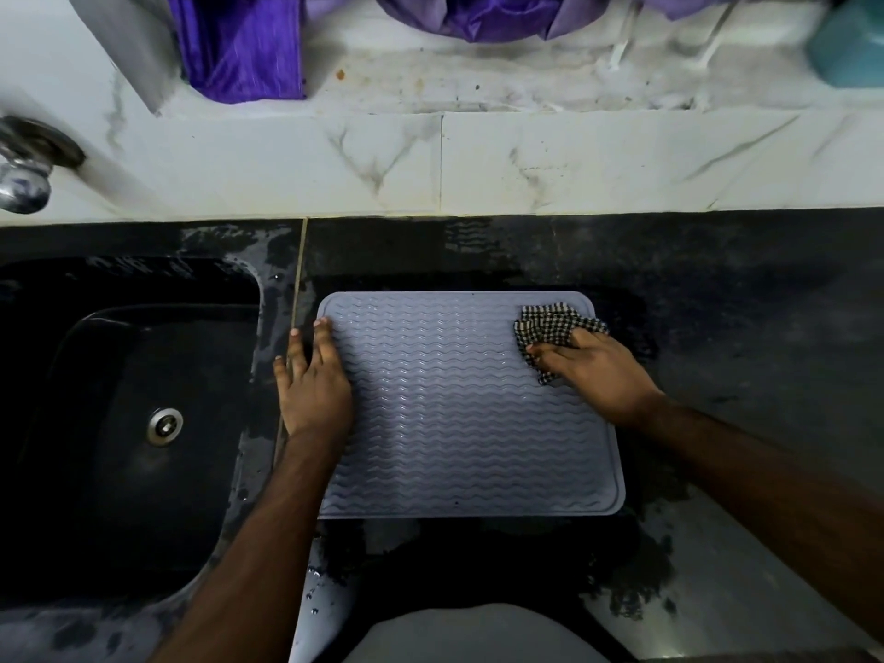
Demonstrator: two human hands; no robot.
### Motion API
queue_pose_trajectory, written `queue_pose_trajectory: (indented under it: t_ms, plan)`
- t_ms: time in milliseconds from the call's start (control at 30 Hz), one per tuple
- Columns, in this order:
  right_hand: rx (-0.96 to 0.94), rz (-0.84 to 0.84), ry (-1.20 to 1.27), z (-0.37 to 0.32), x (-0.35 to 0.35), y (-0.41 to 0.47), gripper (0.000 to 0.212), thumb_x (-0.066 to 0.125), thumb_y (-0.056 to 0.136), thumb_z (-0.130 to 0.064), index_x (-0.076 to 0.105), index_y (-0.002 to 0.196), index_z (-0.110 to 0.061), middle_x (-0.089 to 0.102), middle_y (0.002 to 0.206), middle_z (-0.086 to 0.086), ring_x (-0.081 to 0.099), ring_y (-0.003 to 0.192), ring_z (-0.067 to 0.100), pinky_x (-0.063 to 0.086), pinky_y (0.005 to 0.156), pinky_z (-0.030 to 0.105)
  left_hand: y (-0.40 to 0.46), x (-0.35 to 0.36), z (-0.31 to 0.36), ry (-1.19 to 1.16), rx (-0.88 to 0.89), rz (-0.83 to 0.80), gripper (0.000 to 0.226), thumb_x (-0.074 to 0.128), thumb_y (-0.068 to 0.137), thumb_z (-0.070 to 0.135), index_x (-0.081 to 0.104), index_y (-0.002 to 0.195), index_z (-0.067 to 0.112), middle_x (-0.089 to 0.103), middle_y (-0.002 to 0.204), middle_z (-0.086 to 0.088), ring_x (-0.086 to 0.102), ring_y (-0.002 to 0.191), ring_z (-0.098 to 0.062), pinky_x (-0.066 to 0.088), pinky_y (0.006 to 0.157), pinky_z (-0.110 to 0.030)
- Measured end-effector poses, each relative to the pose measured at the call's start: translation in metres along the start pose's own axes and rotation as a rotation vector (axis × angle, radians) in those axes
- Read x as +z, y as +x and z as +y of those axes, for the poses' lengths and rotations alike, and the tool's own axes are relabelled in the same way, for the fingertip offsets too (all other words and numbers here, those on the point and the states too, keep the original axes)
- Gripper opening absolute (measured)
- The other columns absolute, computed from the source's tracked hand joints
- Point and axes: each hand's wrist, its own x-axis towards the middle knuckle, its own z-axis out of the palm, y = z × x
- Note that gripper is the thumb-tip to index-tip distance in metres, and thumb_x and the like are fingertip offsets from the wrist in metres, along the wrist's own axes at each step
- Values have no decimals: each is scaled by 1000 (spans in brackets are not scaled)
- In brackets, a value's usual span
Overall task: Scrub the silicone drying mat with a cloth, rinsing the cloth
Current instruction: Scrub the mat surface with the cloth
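A grey silicone drying mat [454,413] with wavy ridges lies flat on the dark counter, just right of the sink. My left hand [313,380] rests flat on the mat's left edge with straight fingers, partly on the counter. My right hand [593,370] grips a black-and-white checked cloth [550,327] and presses it onto the mat's far right corner. Part of the cloth is hidden under my fingers.
A black sink [129,413] with a metal drain [164,425] lies to the left, a chrome tap [24,174] above it. The wet black counter [741,303] spreads right. A marble ledge [478,160] behind carries purple cloth [239,45] and a teal object [846,45].
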Motion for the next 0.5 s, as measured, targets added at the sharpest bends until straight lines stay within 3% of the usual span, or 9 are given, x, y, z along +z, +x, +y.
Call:
queue_pose_trajectory:
  t_ms: [167,233,300,433,500]
  plan:
    - [80,-43,-76,2,-22,-5,36,88,65,-10,74,98,-15,65,77,6,60,73,28,49,56,34,-1,-2,-2,-17,18,1,68,21,98,6,-3,162,12,18,169,-2,-5,157,-27,3,124,-54]
    - [146,-129,-94,2,-31,-2,21,82,74,-13,71,91,-16,63,79,8,61,80,29,51,63,36,1,-3,-4,-26,43,2,67,21,98,6,1,162,11,20,168,-5,-3,157,-27,5,124,-54]
    - [190,-224,-119,-2,-39,6,13,68,86,-16,69,99,-17,68,93,5,58,96,27,51,75,38,3,-5,-7,-41,73,-2,67,23,97,6,7,162,10,23,167,-9,3,157,-26,11,124,-53]
    - [284,-42,19,-29,-54,41,19,62,84,-11,66,102,-17,70,101,3,55,97,26,50,72,39,8,-11,-20,-105,161,-4,73,36,90,7,19,160,14,28,164,-14,13,156,-25,20,121,-53]
    - [260,58,154,-53,-55,71,31,63,81,-4,67,108,-17,68,110,2,56,100,26,51,77,38,10,-13,-26,-145,221,-13,72,39,92,7,22,160,19,26,166,-6,12,156,-21,20,121,-53]
